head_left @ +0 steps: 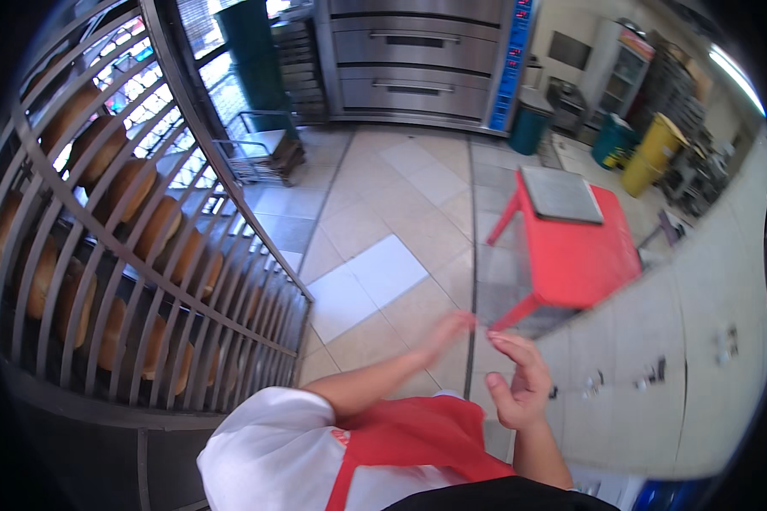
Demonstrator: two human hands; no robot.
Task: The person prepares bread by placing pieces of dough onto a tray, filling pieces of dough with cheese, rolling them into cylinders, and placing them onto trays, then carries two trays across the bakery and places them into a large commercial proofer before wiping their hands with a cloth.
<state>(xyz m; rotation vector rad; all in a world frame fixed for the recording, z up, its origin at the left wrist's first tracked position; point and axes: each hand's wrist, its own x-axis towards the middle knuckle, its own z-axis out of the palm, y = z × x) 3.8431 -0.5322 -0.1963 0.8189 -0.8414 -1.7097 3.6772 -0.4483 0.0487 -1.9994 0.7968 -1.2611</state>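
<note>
My left hand [446, 334] is in front of my body, smeared by motion. Its fingers seem stretched out toward the right, and nothing shows in them. Close by on the right, my right hand [520, 379] is raised with bent fingers and the thumb held apart. It is empty, and a narrow gap separates the two hands. Both are in the air over the tiled floor [418, 213], short of a red table [605, 255]. A flat metal tray [562, 194] lies on that table.
At my left stands a tall metal rack [219, 166] with several bread loaves [132, 189]. A steel deck oven [413, 72] is straight ahead. Pale cabinets [631, 375] line the right side. Beyond the table are a yellow bin [652, 153] and a teal bin [531, 126].
</note>
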